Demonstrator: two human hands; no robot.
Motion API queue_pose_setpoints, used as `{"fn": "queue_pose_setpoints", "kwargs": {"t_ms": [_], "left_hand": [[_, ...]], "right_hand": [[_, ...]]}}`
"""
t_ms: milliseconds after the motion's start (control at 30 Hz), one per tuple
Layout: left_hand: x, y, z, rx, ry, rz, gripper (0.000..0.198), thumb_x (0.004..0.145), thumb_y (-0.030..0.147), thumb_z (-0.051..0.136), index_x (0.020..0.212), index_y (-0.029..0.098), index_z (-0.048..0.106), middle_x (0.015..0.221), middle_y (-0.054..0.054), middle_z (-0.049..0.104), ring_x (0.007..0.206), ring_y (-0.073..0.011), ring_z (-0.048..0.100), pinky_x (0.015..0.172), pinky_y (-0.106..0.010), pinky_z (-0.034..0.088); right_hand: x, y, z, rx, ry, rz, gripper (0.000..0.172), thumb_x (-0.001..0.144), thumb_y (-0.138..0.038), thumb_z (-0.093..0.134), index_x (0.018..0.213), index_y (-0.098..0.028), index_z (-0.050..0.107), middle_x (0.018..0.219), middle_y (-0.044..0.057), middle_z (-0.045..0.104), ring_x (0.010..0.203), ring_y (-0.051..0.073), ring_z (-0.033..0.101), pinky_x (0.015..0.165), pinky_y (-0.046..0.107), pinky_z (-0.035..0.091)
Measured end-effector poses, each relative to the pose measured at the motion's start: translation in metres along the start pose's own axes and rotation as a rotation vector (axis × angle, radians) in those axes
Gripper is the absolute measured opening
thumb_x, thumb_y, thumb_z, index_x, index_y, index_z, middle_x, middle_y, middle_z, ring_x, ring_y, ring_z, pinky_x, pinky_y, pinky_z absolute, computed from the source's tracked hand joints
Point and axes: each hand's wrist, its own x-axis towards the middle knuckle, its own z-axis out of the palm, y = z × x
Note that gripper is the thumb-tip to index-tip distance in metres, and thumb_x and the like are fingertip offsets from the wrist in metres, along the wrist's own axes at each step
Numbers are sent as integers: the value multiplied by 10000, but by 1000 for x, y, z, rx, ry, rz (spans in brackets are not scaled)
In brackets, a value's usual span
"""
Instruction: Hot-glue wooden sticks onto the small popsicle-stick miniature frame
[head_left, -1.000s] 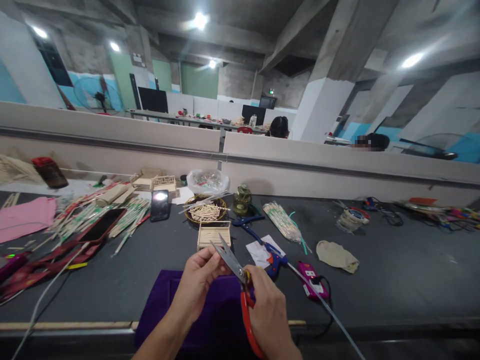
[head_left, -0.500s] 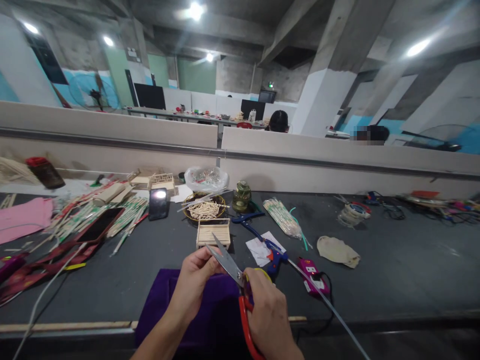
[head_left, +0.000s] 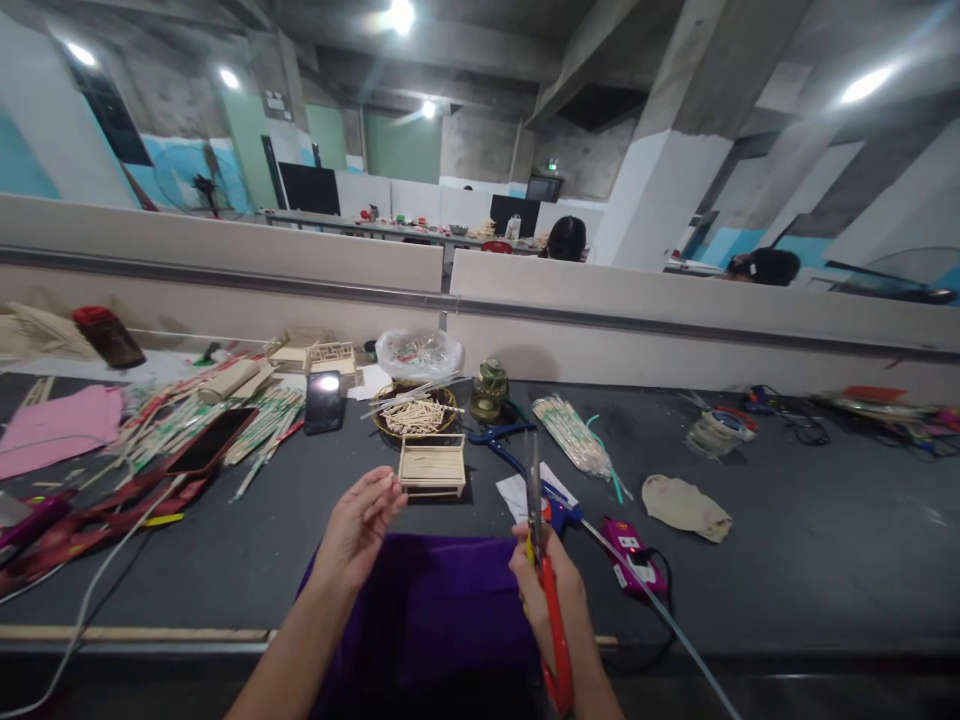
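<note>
In my right hand (head_left: 551,590) is a pair of scissors (head_left: 553,610) with red and yellow handles, blades closed and pointing away from me. My left hand (head_left: 366,525) is raised at the near left corner of a small wooden model bench (head_left: 433,465). Its thumb and fingertips are pinched together; whatever lies between them is too small to make out. Beyond the bench, a basket (head_left: 384,425) holds short wooden sticks (head_left: 417,412). A purple cloth (head_left: 435,600) lies below and between my hands.
Right of the bench are blue pliers (head_left: 499,440), a blue glue gun (head_left: 559,508), bagged sticks (head_left: 574,437) and a magenta power strip (head_left: 630,556) with a cord. Phones (head_left: 324,402) and wrapped sticks (head_left: 274,425) lie left. A low partition (head_left: 600,350) closes the back.
My hands have moved apart. The scissors have shut and swung upright, to the right. My left hand has drawn left, away from the blades.
</note>
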Motion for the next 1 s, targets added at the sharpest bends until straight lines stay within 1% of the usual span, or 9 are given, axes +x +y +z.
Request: {"fn": "queue_pose_setpoints", "kwargs": {"t_ms": [100, 267, 400, 533, 633, 733, 800, 900, 1000], "left_hand": [[19, 1, -16, 1, 52, 70, 171, 720, -4, 687, 851, 105, 688, 655, -1, 670, 554, -81, 634, 646, -222, 594], [40, 0, -28, 99, -12, 91, 103, 707, 128, 742, 767, 88, 668, 599, -6, 630, 482, -92, 583, 516, -217, 552], [59, -2, -23, 380, -66, 148, 136, 699, 173, 717, 798, 107, 652, 676, -39, 656, 515, -99, 583, 520, -220, 527], [80, -9, -10, 675, -94, 218, 192, 736, 285, 652, 820, 114, 668, 636, -26, 620, 490, -111, 543, 483, -222, 467], [93, -15, -1, 925, -104, 302, 196, 755, 306, 620, 810, 133, 692, 679, -41, 646, 626, -167, 603, 576, -248, 468], [102, -18, 4, 1235, -119, 401, 123, 745, 230, 619, 802, 176, 714, 868, -83, 708, 915, -246, 630, 770, -297, 458], [105, -21, 6, 1425, -131, 440, 136, 772, 216, 588, 795, 193, 721, 961, -109, 716, 1025, -279, 611, 849, -332, 430], [107, -24, 10, 1648, -156, 470, 183, 799, 208, 544, 753, 178, 718, 953, -145, 720, 1021, -303, 627, 870, -367, 420], [108, -24, 14, 1776, -178, 508, 228, 818, 202, 507, 750, 155, 720, 912, -168, 721, 963, -295, 652, 840, -361, 431]], "right_hand": [[0, 9, 4, -93, -114, -10, 286, 904, -362, 459, 1086, -201, 608, 803, 49, 708, 680, 194, 679, 619, 238, 502], [-4, 21, 16, -281, -159, -33, 226, 886, -266, 456, 1042, -262, 619, 785, 19, 723, 650, 204, 692, 550, 236, 459], [-5, 26, 20, -329, -198, -2, 242, 887, -250, 437, 1052, -260, 613, 813, 19, 725, 676, 196, 693, 551, 227, 439], [-4, 26, 19, -362, -240, 75, 255, 897, -257, 425, 1064, -256, 618, 843, 20, 729, 719, 190, 695, 583, 216, 430], [-5, 25, 19, -349, -258, 72, 249, 898, -255, 425, 1058, -264, 615, 869, 14, 729, 745, 192, 698, 619, 218, 438], [-7, 25, 20, -338, -258, 72, 231, 896, -248, 431, 1040, -267, 611, 838, 8, 725, 736, 195, 701, 618, 221, 438], [-9, 26, 21, -334, -265, 74, 220, 896, -236, 432, 1030, -272, 603, 816, -2, 720, 722, 193, 700, 602, 222, 432], [-10, 28, 21, -325, -274, 71, 206, 896, -217, 433, 1014, -277, 591, 799, -15, 713, 694, 186, 693, 573, 220, 419], [-11, 27, 20, -319, -267, 65, 198, 896, -207, 434, 997, -282, 588, 787, -23, 708, 682, 182, 692, 576, 220, 423]]}}
